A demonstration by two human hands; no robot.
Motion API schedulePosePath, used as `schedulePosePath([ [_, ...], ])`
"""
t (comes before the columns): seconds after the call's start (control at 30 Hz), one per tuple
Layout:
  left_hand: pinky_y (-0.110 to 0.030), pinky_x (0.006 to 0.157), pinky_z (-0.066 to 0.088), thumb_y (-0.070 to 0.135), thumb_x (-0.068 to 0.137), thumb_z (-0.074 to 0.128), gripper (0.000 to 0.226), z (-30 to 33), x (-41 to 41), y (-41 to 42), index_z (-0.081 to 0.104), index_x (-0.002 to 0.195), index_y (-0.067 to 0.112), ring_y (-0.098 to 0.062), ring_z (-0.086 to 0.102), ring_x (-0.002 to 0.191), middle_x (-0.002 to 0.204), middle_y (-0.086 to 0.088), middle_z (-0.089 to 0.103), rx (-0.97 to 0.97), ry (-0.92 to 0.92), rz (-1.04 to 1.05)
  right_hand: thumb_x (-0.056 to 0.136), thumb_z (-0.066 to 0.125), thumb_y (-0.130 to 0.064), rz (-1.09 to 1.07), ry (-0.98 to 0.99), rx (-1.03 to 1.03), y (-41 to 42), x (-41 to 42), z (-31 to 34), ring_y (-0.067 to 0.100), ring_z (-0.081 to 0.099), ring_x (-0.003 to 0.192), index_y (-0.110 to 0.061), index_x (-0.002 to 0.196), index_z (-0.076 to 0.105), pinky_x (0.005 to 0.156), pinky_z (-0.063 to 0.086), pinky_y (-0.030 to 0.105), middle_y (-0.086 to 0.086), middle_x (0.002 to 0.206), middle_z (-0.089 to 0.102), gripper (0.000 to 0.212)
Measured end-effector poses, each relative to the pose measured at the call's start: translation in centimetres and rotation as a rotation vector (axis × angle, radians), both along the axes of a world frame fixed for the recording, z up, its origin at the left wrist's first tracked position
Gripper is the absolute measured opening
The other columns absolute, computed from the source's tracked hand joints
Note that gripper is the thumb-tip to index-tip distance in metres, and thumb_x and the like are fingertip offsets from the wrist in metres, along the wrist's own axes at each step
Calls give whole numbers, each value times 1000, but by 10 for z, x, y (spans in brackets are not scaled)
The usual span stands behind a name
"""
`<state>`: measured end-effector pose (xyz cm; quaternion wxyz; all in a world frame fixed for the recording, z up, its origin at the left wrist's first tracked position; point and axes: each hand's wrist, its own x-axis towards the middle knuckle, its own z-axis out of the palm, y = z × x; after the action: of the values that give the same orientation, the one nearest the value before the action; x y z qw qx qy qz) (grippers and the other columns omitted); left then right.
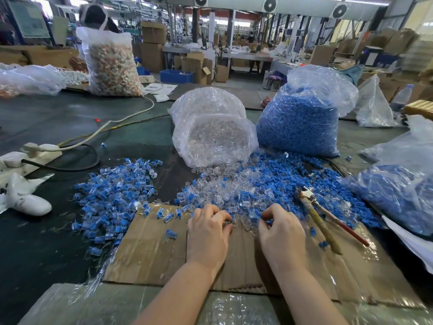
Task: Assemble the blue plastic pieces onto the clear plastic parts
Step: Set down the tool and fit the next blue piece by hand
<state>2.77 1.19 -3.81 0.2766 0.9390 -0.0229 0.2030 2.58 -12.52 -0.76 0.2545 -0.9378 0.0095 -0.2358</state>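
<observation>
- The loose blue plastic pieces (288, 177) were small, opaque and stubby; they lay heaped on the dark table (46, 242) in front of the tall bag of blue pieces (300, 120).
- The clear plastic parts (225, 186) were small transparent housings, spilled from the mouth of the tipped clear bag (210, 132) and mixed with the blue ones at the far edge of the cardboard sheet (152, 249).
- Assembled units (110, 198), clear bodies with blue inserts, formed a separate pile to the left of the cardboard.
- The pieces lay at random; no common long-axis direction could be told.
- The left hand (207, 233) was palm down at the pile's near edge, fingers curled tightly; a small clear part appeared pinched at the fingertips, though blur hid its detail.
- The right hand (281, 231) lay just beside it, fingers curled narrow, thumb and forefinger pinching a blue piece (269, 222).
- A pair of pliers (321, 219) rested on the cardboard to the right of the right hand.
</observation>
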Motion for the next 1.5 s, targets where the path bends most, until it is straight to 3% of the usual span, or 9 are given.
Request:
schedulePosePath([
  [0.23, -24, 95, 22, 39, 93, 47, 35, 2, -3, -4, 51, 128, 35, -10, 34, 107, 112, 12, 44, 112, -20, -74, 80, 65, 2, 38, -125, 62, 2, -4, -11, 26, 58, 83, -13, 108, 68, 72, 45, 32, 3, 84, 63, 32],
  [0.47, -21, 90, 27, 33, 89, 56, 14, 4, -5, -5, 59, 101, 26, -9, 40, 97, 101, 11, 53, 66, -65, -131, 81, 67, -4, 58, -108, 79, 1, -8, -12, 23, 60, 76, -13, 97, 67, 66, 40, 28, 1, 80, 67, 18],
  [0.6, -18, 85, 39, 21, 88, 60, 18, 6, -7, -5, 60, 106, 21, -5, 47, 91, 99, 8, 56, -24, -77, -166, 81, 67, -4, 93, -141, 112, 0, -10, -11, 22, 57, 82, -10, 92, 65, 69, 38, 27, 0, 86, 63, 14],
  [0.73, -7, 73, 34, 14, 89, 59, 33, 12, -11, -4, 61, 121, 17, -3, 47, 80, 93, 10, 47, -99, -98, -198, 77, 69, 2, 175, -185, 103, -1, -13, -10, 22, 55, 84, -8, 89, 65, 74, 38, 22, 0, 87, 60, 16],
  [0.87, -7, 71, 38, 11, 86, 63, 19, 15, -13, -5, 68, 104, 12, -4, 51, 74, 92, 7, 53, -137, -94, -218, 74, 71, 3, 224, -180, 85, 0, -13, -11, 22, 57, 82, -10, 90, 65, 73, 35, 19, 1, 85, 61, 21],
  [1.03, -24, 78, 45, 16, 84, 66, 11, 15, -14, -4, 69, 94, 14, -12, 57, 83, 90, 2, 63, -136, -65, -221, 72, 73, -2, 284, -167, 119, -1, -13, -13, 15, 55, 72, -12, 79, 62, 65, 38, 21, -3, 75, 61, 16],
  [1.2, -23, 80, 44, 22, 86, 63, 16, 15, -14, -4, 68, 100, 16, -11, 58, 84, 91, 3, 65, -139, -57, -225, 70, 77, -1, 294, -174, 141, 0, -12, -14, 20, 63, 66, -9, 78, 68, 64, 43, 24, 0, 72, 67, 15],
  [1.33, -15, 82, 39, 23, 93, 54, 36, 13, -11, -4, 55, 128, 19, -8, 51, 87, 96, 6, 55, -89, -29, -274, 72, 74, 2, 312, -179, 141, 0, -12, -13, 18, 63, 71, -8, 84, 70, 68, 44, 22, 0, 78, 67, 16],
  [1.5, -8, 80, 34, 20, 91, 56, 18, 14, -10, -2, 61, 109, 19, -6, 52, 90, 96, 10, 51, -135, -8, -278, 70, 78, -2, 292, -170, 143, -1, -12, -11, 15, 61, 67, -11, 77, 72, 63, 48, 27, -3, 73, 65, 14],
])
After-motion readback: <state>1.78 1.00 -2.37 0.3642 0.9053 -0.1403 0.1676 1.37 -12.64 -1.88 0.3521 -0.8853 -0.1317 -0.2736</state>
